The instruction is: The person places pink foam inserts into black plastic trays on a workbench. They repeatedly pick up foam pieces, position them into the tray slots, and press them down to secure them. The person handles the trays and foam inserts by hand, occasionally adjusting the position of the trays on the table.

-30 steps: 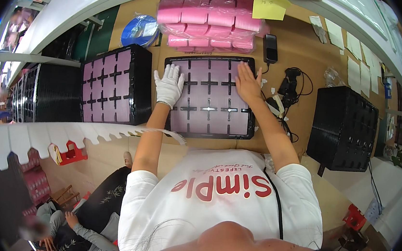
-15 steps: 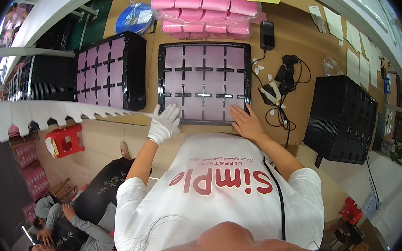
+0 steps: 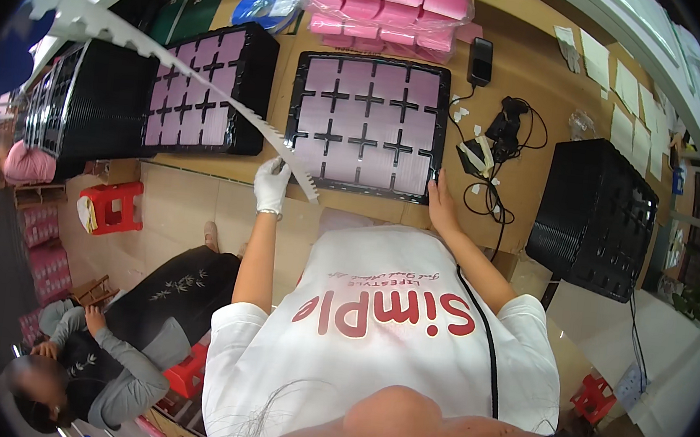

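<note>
In front of me lies a black plastic tray (image 3: 361, 193) with cross-shaped dividers, its compartments filled with pink sheet-like pieces. My left hand (image 3: 270, 187), in a white glove, is closed at the tray's near left corner, pinching a long white strip with a notched edge (image 3: 163, 56). The strip slants from the upper left past my fingers, and its short end hangs over the tray's near edge. Bare, my right hand (image 3: 443, 204) lies with straight fingers against the tray's near right side.
On the left are a stack of filled trays (image 3: 202, 90) and more black trays (image 3: 109, 98); another black stack (image 3: 594, 221) is at right. Wrapped pink bundles (image 3: 383, 11), a blue roll (image 3: 266, 6) and tangled black cables (image 3: 504, 149) lie on the table. A person in grey sleeves (image 3: 129, 366) sits lower left.
The white strip has swung up from low on the left to a slant across the filled stack. My right hand has slid off the tray's top to its right side; my left hand moved slightly left.
</note>
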Motion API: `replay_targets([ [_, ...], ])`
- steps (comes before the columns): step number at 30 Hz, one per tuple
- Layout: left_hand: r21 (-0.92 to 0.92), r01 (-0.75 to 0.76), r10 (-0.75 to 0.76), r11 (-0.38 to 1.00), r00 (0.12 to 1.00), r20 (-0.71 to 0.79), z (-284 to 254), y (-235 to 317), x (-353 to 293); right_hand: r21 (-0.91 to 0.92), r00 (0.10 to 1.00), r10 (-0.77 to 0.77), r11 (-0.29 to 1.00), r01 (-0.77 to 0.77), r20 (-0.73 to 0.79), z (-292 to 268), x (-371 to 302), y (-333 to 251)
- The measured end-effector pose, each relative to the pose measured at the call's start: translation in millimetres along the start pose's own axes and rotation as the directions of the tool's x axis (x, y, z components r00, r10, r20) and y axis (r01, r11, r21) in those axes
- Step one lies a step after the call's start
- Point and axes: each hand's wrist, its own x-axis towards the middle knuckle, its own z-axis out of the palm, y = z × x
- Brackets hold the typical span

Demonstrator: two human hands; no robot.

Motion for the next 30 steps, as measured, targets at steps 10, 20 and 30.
replay_targets([
  [10,-0.358,0.228,-0.115,0.906,0.944,0.310,-42,128,-12,-0.085,0.985,-0.059,0.995,0.046,-0.159,-1,18,30],
  [20,-0.312,0.006,-0.100,0.950,0.953,-0.285,-249,32,115,0.107,0.947,-0.175,0.972,0.211,-0.270,11,13,-58],
  [30,0.123,0.210,-0.156,0.970,0.924,-0.348,-326,-126,230,0.238,0.967,-0.063,0.963,0.124,-0.248,58,16,-87],
])
